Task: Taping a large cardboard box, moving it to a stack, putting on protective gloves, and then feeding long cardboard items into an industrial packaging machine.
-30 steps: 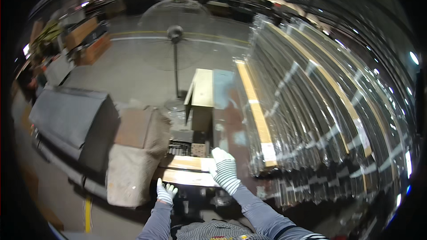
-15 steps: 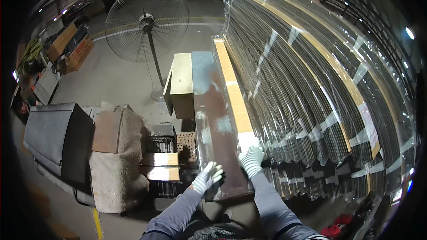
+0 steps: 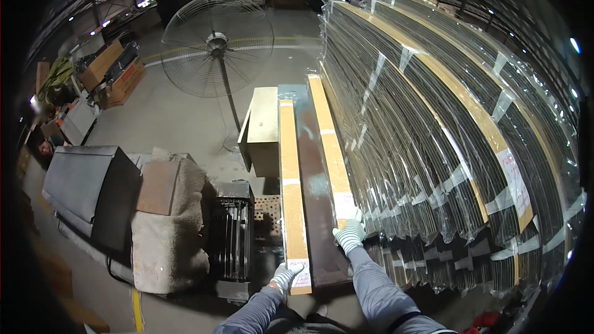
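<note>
Both my hands wear striped white-and-grey gloves. My left hand [image 3: 287,276] is closed around the near end of a long, narrow cardboard-faced pack [image 3: 293,210] with a white label, lying lengthwise along the left side of the dark bench [image 3: 323,241]. My right hand [image 3: 350,232] grips the near end of a second long pack [image 3: 330,148], wrapped in clear plastic, along the bench's right side. That pack leans close to the plastic-wrapped stack. Part of each hand's grip is hidden.
Tall stacks of plastic-wrapped panels [image 3: 421,124] fill the right. Left of the bench stand a black slotted metal frame [image 3: 233,229], a cloth-covered block [image 3: 170,241] and a dark box [image 3: 86,179]. Beyond are a pale box [image 3: 264,114] and a large floor fan [image 3: 216,46].
My left hand has gone from open and empty to holding a long pack, now along the bench's left side. Two short-looking cardboard faces over the black frame are gone. My right hand stays at its pack.
</note>
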### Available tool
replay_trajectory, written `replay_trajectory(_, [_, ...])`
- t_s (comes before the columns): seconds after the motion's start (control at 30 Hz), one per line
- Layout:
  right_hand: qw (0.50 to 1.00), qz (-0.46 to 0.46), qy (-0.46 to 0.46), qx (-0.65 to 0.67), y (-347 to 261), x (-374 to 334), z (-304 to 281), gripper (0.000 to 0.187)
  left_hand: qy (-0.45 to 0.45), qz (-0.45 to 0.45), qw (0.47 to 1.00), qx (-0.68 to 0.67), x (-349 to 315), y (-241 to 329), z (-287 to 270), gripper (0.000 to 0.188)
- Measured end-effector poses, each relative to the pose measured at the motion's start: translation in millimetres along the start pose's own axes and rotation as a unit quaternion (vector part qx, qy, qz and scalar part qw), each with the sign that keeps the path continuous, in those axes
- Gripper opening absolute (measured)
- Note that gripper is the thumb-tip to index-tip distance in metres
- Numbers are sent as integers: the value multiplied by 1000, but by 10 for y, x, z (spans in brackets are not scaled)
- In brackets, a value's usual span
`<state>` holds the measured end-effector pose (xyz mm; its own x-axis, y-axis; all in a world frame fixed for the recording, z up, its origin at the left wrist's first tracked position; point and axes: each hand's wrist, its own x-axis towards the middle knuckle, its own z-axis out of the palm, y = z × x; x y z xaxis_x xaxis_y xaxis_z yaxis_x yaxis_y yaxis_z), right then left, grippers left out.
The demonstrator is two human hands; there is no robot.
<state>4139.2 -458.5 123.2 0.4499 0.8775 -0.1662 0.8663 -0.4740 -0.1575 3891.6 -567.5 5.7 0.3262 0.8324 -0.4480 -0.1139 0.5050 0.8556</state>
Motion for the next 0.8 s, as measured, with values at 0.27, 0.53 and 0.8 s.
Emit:
replay_trajectory(0.27, [985, -89, -2, 151, 468, -1388, 473, 116, -185, -135, 931, -286, -370, -19, 148, 49])
replay_trajectory(0.53, [998, -18, -44, -41, 2063, -2578, 791, 130, -225, -247, 943, -12, -843, -307, 714, 65])
replay_trajectory(0.8, [978, -140, -150, -44, 1634, -2058, 683, 130, -70, -211, 963, -154, -490, -895, 691, 55])
